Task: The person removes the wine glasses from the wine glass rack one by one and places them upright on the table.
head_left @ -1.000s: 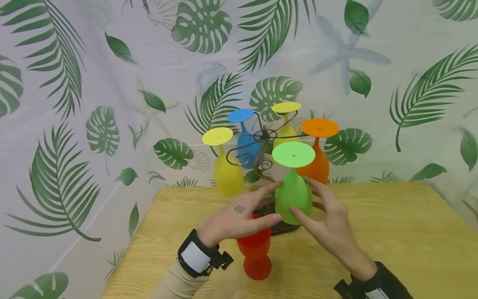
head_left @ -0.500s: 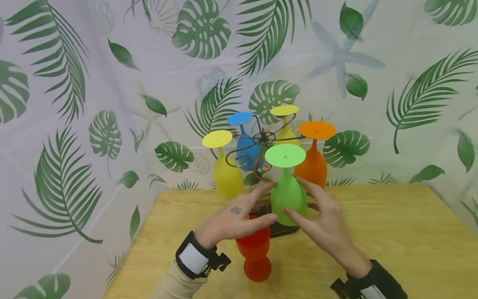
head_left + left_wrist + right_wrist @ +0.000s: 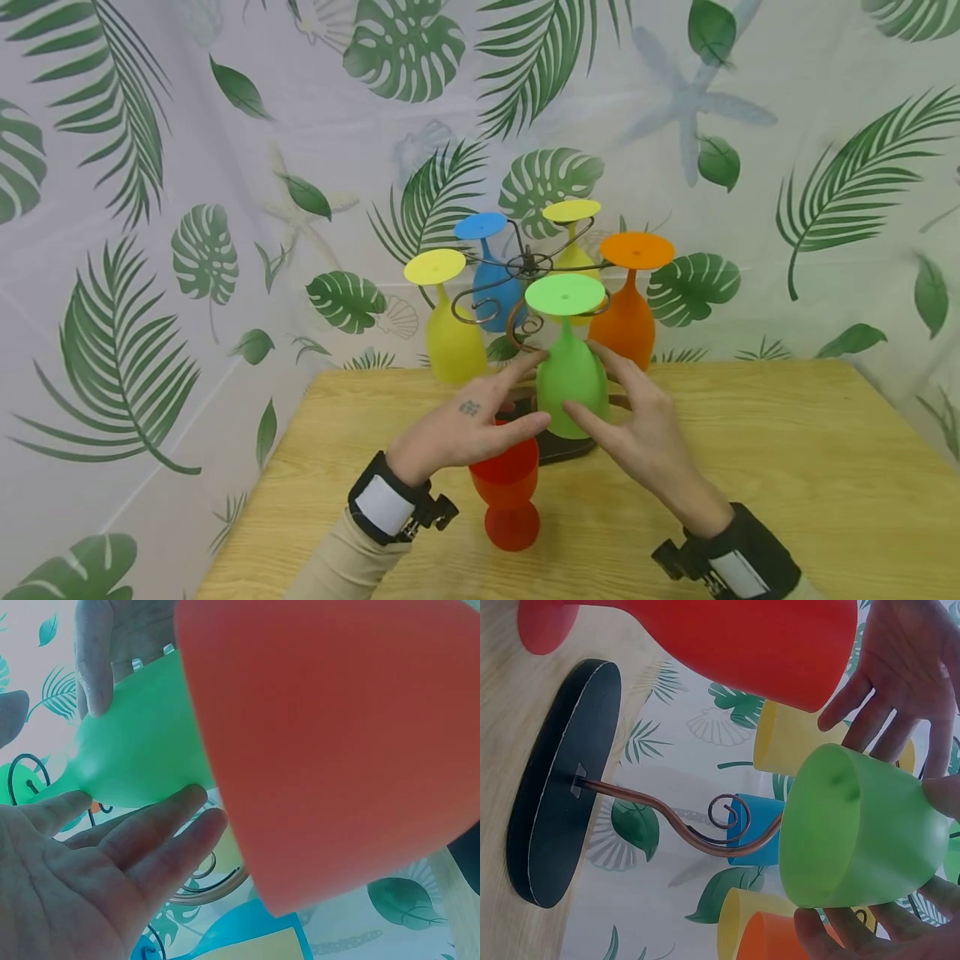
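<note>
Green glass [image 3: 572, 379]: matte, upside down, foot up, hung on rack [image 3: 525, 275] near table's [image 3: 750, 467] back edge | your left hand [image 3: 465, 429], right hand [image 3: 645, 433]: fingers spread, cupping its bowl | red glass [image 3: 508, 492] upright below.

Colours as I see them, ref = dark brown/black rack base [image 3: 564, 448]: rack wire [image 3: 517, 321] coppery brown w/ curls. Green goblet [image 3: 570, 367] hangs nearest me; orange goblet [image 3: 626, 312] to its right, two yellow goblets [image 3: 450, 333] left and behind, blue goblet [image 3: 491, 287] at back. Red goblet [image 3: 510, 492] stands in front of base. Table [image 3: 750, 467] light wood grain. Backdrop [image 3: 187, 167] whitish w/ green palm/monstera leaves, faint grey starfish + shells. Wrist straps [image 3: 386, 504] black w/ white patch.
</note>
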A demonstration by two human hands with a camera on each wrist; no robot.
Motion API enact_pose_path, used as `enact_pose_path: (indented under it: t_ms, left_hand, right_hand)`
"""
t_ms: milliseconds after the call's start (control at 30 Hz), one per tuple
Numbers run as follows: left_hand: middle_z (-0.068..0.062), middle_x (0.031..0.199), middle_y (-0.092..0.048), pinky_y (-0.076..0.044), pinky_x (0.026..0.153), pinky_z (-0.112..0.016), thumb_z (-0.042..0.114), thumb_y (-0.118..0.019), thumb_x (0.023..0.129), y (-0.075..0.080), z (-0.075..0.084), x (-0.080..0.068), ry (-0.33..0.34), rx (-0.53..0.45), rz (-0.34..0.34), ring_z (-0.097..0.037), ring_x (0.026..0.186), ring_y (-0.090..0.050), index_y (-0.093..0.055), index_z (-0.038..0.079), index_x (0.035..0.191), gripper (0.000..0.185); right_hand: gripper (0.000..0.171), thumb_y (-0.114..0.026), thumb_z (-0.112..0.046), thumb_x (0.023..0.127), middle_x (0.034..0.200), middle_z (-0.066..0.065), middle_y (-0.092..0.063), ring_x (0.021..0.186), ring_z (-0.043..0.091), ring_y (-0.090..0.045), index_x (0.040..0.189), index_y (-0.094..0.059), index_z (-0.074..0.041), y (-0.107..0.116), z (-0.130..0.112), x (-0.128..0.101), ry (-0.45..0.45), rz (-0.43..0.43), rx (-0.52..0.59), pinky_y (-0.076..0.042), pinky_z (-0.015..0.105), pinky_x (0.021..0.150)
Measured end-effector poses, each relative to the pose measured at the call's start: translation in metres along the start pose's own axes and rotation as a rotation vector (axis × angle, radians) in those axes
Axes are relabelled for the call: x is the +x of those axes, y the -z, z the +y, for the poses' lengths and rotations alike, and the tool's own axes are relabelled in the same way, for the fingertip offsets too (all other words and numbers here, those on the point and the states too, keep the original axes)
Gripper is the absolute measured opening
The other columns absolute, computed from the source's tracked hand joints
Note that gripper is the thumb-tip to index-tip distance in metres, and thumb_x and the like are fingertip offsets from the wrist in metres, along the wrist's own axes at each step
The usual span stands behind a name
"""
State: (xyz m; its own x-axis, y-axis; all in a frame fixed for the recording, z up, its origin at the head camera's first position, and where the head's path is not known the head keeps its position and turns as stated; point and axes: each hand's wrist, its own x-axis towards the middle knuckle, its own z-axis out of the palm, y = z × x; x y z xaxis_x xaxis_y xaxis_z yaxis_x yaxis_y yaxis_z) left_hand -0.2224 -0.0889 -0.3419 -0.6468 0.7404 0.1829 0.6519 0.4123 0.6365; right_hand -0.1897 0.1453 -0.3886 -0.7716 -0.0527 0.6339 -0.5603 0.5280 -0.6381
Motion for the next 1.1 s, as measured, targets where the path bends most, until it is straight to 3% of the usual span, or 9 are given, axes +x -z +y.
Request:
enact_pose_path:
  t_ms: [100, 333, 700, 1100]
  left_hand:
    - [-0.001, 0.165, -0.034, -0.050, 0.108, -0.038, 0.055, -0.050, 0.102, 0.001, 0.000, 0.001, 0.007, 0.021, 0.005, -0.020, 0.131, -0.059, -0.019, 0.024, 0.164, 0.076]
    - [0.000, 0.164, -0.035, -0.049, 0.108, -0.041, 0.058, -0.050, 0.101, 0.001, 0.000, 0.002, 0.018, -0.020, 0.006, -0.020, 0.141, -0.050, -0.018, 0.022, 0.164, 0.079]
    - [-0.003, 0.161, -0.040, -0.049, 0.109, -0.039, 0.059, -0.048, 0.102, 0.002, -0.001, 0.012, 0.005, -0.011, 0.006, -0.021, 0.139, -0.052, -0.016, 0.025, 0.164, 0.078]
    - [-0.001, 0.166, -0.030, -0.049, 0.109, -0.037, 0.060, -0.046, 0.102, -0.005, 0.007, 0.027, 0.024, 0.046, -0.009, -0.026, 0.137, -0.054, -0.012, 0.023, 0.166, 0.081]
  right_hand:
    - [0.070, -0.084, -0.014, 0.084, 0.136, 0.017, -0.062, 0.113, 0.037, -0.066, 0.147, -0.053, -0.005, -0.001, 0.001, 0.002, -0.004, 0.001, -0.003, -0.063, 0.047, 0.074]
    - [0.070, -0.082, -0.015, 0.086, 0.139, 0.017, -0.061, 0.114, 0.038, -0.065, 0.148, -0.051, -0.004, -0.003, 0.001, 0.006, -0.002, -0.018, -0.005, -0.063, 0.047, 0.075]
    - [0.072, -0.083, -0.013, 0.086, 0.135, 0.021, -0.061, 0.113, 0.038, -0.064, 0.148, -0.049, -0.001, -0.003, 0.005, 0.011, -0.022, 0.000, 0.002, -0.063, 0.048, 0.075]
    - [0.071, -0.082, -0.011, 0.085, 0.134, 0.021, -0.062, 0.106, 0.037, -0.066, 0.148, -0.050, -0.002, 0.005, 0.012, 0.011, -0.030, 0.057, -0.041, -0.062, 0.046, 0.073]
